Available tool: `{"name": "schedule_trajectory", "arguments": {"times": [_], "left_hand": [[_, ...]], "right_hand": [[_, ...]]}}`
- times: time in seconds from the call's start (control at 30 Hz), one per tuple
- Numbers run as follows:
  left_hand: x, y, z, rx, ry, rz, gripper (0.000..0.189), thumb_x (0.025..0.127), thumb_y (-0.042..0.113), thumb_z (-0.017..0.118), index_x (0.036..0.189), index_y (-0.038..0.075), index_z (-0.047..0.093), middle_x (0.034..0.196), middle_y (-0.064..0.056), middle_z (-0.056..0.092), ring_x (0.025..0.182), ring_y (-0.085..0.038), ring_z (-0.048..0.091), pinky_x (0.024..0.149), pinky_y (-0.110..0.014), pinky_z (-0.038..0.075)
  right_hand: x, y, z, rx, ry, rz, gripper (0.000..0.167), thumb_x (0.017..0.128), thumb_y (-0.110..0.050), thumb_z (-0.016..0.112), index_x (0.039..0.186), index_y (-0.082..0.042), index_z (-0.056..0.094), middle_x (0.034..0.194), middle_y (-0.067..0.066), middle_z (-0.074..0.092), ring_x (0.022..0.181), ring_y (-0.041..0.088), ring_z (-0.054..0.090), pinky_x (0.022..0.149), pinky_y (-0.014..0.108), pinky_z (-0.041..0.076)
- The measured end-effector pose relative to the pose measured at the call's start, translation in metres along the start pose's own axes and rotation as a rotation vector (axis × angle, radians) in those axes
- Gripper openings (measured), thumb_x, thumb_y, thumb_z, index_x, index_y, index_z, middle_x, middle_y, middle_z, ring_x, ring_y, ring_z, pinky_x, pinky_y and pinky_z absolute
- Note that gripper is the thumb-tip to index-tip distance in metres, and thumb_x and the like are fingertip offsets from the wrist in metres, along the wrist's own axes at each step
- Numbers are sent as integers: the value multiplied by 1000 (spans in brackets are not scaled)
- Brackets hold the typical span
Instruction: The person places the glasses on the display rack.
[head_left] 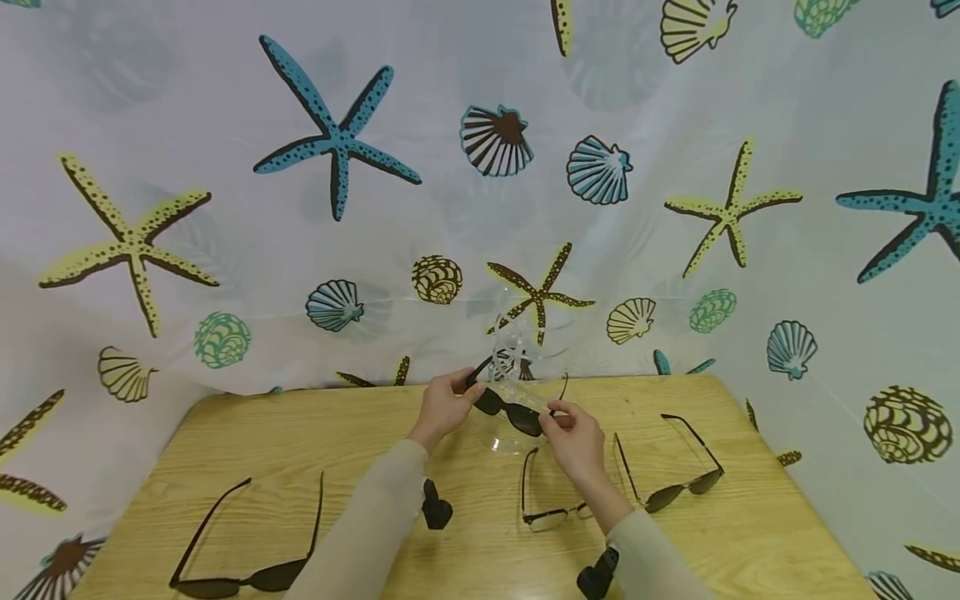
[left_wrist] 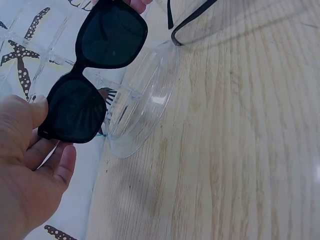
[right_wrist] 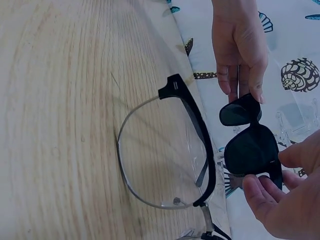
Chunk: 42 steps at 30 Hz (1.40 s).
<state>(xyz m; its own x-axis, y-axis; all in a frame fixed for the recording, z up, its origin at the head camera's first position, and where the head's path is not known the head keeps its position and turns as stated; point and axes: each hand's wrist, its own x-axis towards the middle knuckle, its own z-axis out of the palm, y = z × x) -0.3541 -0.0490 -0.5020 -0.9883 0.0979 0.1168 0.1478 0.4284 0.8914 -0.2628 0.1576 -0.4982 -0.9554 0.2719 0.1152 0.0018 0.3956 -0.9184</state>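
Both hands hold a pair of black sunglasses (head_left: pixel 491 403) with dark lenses, one hand at each side. My left hand (head_left: pixel 442 408) pinches one outer corner between thumb and fingers. At the other corner, my right hand (head_left: pixel 576 437) grips the frame near the hinge. The temples are unfolded and point away toward the back. Directly behind the sunglasses stands a clear plastic display stand (head_left: pixel 507 343) with a rounded base (left_wrist: pixel 159 100) on the table. In the left wrist view, the sunglasses hang in front of the stand; whether they touch it cannot be told.
Half-rimmed clear eyeglasses (head_left: pixel 546 522) lie below the right forearm. Sunglasses with thin temples (head_left: pixel 666 498) lie to their right. Another dark pair of sunglasses (head_left: pixel 210 588) rests at the table's front left. A shell-and-starfish curtain (head_left: pixel 390 233) hangs behind the wooden table (head_left: pixel 360 425).
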Motion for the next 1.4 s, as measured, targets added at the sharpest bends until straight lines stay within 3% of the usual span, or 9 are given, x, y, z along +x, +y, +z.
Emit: {"name": "schedule_trajectory", "arguments": {"times": [0.37, 0.93, 1.2, 1.4], "left_hand": [[5, -1, 4, -27, 27, 26, 48, 104, 13, 68, 148, -3, 58, 126, -25, 73, 122, -39, 69, 101, -52, 57], [8, -8, 11, -25, 10, -10, 51, 105, 16, 67, 151, -3, 54, 127, -23, 72, 125, -38, 66, 98, -49, 58], [6, -9, 10, -31, 5, 10, 47, 104, 14, 68, 147, -4, 59, 124, -23, 74, 120, -38, 68, 98, -48, 58], [2, -10, 10, -22, 7, 26, 46, 103, 13, 70, 144, -5, 61, 121, -23, 75, 118, -38, 69, 101, -51, 56]], "right_hand": [[5, 1, 4, 5, -20, 47, 31, 103, -19, 69, 131, -6, 72, 106, 19, 77, 93, 38, 77, 66, 36, 58], [9, 6, 7, -6, -18, 66, 32, 103, -19, 68, 131, -6, 71, 107, 20, 76, 91, 36, 76, 63, 33, 55], [6, 7, 4, -38, -36, 82, 32, 102, -21, 69, 130, -6, 72, 106, 18, 78, 83, 25, 76, 60, 29, 52], [3, 8, -1, -25, -63, 58, 35, 102, -18, 68, 133, -1, 70, 105, 20, 78, 90, 37, 78, 61, 31, 57]]}}
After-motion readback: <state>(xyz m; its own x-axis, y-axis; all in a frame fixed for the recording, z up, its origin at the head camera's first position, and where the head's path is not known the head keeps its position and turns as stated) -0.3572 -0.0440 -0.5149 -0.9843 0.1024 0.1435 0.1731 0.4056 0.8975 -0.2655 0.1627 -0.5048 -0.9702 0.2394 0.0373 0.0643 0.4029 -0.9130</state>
